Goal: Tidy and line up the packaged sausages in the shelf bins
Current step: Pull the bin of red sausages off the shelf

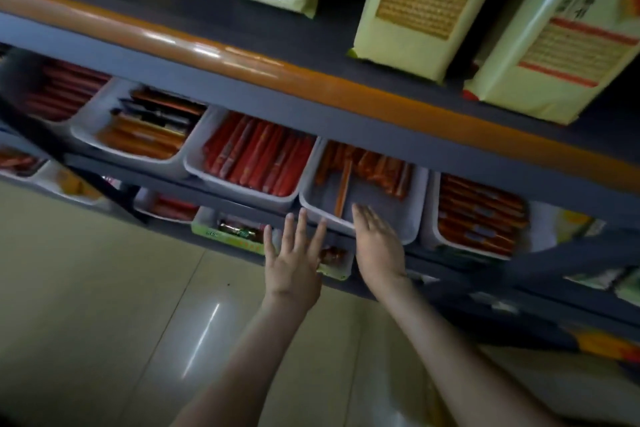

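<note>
A row of white shelf bins holds packaged sausages. The middle bin (414, 218) is mostly bare at the front, with orange sausages (381, 166) bunched at its back and one loose orange stick (344, 189) lying lengthwise. My right hand (375, 243) reaches over this bin's front rim with straight fingers, holding nothing. My left hand (292, 258) hovers with fingers spread just below and left of the bin's front edge, also holding nothing. The bin to the left (194, 166) is full of red sausages (259, 158). The bin to the right (431, 229) holds dark orange sausages (481, 218).
An orange-edged shelf (242, 59) above carries large cream bags (415, 10). Further bins (86, 128) with sausages stand at the left. A lower shelf holds a green box (207, 229) of snacks. Pale tiled floor (104, 322) lies below.
</note>
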The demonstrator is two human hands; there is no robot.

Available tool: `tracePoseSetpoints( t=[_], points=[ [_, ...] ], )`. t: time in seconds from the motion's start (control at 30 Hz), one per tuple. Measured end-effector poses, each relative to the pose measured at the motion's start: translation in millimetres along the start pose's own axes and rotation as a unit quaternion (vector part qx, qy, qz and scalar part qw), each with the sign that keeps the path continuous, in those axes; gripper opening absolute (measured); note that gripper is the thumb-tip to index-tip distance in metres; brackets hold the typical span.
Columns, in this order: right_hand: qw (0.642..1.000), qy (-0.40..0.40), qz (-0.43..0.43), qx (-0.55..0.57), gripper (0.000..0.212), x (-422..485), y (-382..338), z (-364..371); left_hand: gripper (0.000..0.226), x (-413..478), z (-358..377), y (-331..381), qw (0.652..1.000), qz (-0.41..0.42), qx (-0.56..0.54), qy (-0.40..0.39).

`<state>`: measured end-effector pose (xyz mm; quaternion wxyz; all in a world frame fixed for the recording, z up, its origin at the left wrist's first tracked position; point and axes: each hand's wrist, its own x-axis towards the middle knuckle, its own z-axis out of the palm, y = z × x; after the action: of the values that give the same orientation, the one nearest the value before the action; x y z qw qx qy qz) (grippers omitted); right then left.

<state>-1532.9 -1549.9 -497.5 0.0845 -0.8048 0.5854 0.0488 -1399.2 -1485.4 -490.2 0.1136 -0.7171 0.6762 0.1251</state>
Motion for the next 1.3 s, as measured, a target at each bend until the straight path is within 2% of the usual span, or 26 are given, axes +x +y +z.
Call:
tracePoseSetpoints(
  t=[0.1,0.17,0.23,0.33,0.43,0.5,0.57,0.67,0.8,0.9,1.0,1.07,1.2,1.3],
  points=[
    [1.0,0.006,0.007,-0.016,0.058,2.3,-0.6,-4.6,0.083,2.1,4.3,-15.0,1.0,0.001,-0.012,0.027],
    [0.999,-0.016,0.025,-0.024,0.063,3.4,-6.8,-6.7,0.087,4.6,4.2,-37.5,0.998,-0.03,-0.01,0.046],
    [0.999,0.009,0.03,-0.013,0.073,6.5,-25.4,-8.2,0.089,9.5,4.4,-63.3,0.996,-0.059,-0.002,0.061],
    [0.992,0.096,-0.072,0.024,0.085,21.5,-75.9,1.2,0.09,11.2,7.6,-97.0,0.994,-0.092,-0.002,0.066],
    [0.985,0.092,-0.145,0.029,0.08,46.4,-129.5,11.7,0.091,0.7,12.1,-124.5,0.991,-0.116,0.0,0.067],
    [0.988,0.09,-0.126,0.006,0.06,60.1,-153.4,9.0,0.092,-6.7,14.7,-139.7,0.989,-0.129,-0.007,0.071],
    [0.993,0.087,-0.066,-0.035,0.038,69.4,-165.5,0.9,0.095,-10.9,17.8,-151.3,0.989,-0.131,-0.001,0.069],
    [0.996,0.051,-0.041,-0.062,0.025,68.8,-174.8,-13.6,0.096,-11.8,19.0,-157.8,0.991,-0.116,-0.003,0.071],
    [0.997,0.013,-0.057,-0.057,0.025,49.8,-186.7,-13.0,0.092,-10.6,7.6,-158.9,0.993,-0.085,-0.045,0.069],
    [0.993,0.061,-0.085,-0.056,0.019,30.1,-192.5,-2.8,0.089,-8.7,1.8,-162.2,0.987,-0.098,-0.114,0.055],
    [0.991,0.073,-0.104,-0.038,0.03,16.2,-194.4,11.3,0.087,-6.9,3.4,-167.2,0.979,-0.098,-0.165,0.067],
    [0.991,0.082,-0.102,-0.006,0.03,13.3,-194.1,13.3,0.084,-3.2,8.7,-174.3,0.981,-0.097,-0.125,0.115],
    [0.986,0.104,-0.098,0.088,0.025,17.3,-176.2,15.9,0.075,6.9,5.4,-187.9,0.992,-0.052,-0.01,0.116],
    [0.988,0.092,-0.003,0.128,0.05,21.0,-165.1,4.5,0.086,18.7,0.6,-192.9,0.995,-0.006,-0.046,0.084]
  ],
)
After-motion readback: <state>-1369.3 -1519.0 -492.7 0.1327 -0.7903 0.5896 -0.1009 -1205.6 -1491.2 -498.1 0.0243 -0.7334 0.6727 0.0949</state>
